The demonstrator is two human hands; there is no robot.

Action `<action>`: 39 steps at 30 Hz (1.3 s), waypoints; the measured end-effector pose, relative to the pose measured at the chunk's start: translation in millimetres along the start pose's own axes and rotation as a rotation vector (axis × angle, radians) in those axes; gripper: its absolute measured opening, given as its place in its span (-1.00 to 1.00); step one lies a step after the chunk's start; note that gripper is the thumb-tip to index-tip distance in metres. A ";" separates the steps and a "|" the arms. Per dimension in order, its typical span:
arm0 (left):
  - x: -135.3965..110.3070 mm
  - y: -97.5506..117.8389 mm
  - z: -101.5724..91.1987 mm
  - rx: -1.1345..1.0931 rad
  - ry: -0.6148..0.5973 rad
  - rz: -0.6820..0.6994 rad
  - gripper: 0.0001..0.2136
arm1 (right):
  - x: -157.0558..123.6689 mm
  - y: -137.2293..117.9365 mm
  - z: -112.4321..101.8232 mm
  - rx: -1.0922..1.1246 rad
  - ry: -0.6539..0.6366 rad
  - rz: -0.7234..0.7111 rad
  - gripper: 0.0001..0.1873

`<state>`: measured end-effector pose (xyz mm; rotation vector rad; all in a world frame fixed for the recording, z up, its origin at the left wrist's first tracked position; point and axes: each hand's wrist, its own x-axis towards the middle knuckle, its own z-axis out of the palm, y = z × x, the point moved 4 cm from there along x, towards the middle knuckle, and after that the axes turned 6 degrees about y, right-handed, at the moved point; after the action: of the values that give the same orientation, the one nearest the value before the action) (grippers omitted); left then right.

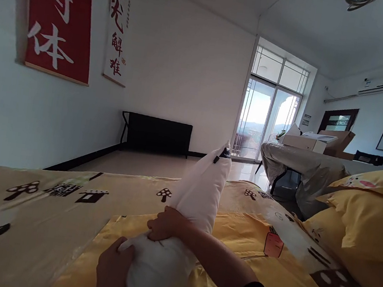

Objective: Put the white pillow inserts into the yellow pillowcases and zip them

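Observation:
A white pillow (203, 183) stands on its edge in front of me, its long side running away from me. At its far top corner shows a small dark patch or tag (225, 153). My left hand (113, 267) grips the near end of the pillow, thumb on top. Farther along, my right hand (168, 224) is closed on the pillow's upper edge, its forearm crossing over the pillow. Beneath lies a yellow pillowcase (236, 229) with a carrot print, spread on a beige patterned bed cover (78, 223).
Yellow pillows (368, 223) are stacked at the right. Beyond the bed, a plastic-covered table (299, 157) holds boxes (306, 142) and a black bag (368, 158). A folded black bed frame (157, 134) leans by the back wall, left of glass doors (266, 111).

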<state>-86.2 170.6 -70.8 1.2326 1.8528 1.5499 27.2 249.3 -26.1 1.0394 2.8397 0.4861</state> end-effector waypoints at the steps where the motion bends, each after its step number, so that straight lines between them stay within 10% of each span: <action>1: -3.5 3.8 1.9 -0.034 0.001 -0.022 -0.91 | -8.8 1.8 -3.2 0.003 0.030 0.003 -0.63; 8: -26.9 33.0 22.6 -0.232 -0.038 -0.051 -0.91 | -77.5 14.8 -14.7 -0.007 0.216 0.105 -0.69; 17: -105.6 108.4 58.7 -0.297 -0.321 0.375 -0.90 | -186.5 41.3 -6.3 -0.028 0.530 0.564 -0.90; 24: -132.2 142.3 41.2 -0.055 -0.282 0.543 0.10 | -237.9 64.4 -58.9 -0.102 0.622 0.746 -0.86; 32: -82.7 126.6 5.3 -0.040 -0.185 0.350 -0.67 | -213.1 28.8 -111.2 -0.185 0.654 0.743 -0.80; 39: -49.9 79.4 23.8 0.128 -0.209 0.270 -0.90 | -177.9 -10.6 -60.0 -0.084 0.479 0.736 -0.70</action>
<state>-13.8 140.9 -13.9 1.6936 1.7278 1.3857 146.3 111.7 21.1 2.2027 2.6489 1.0074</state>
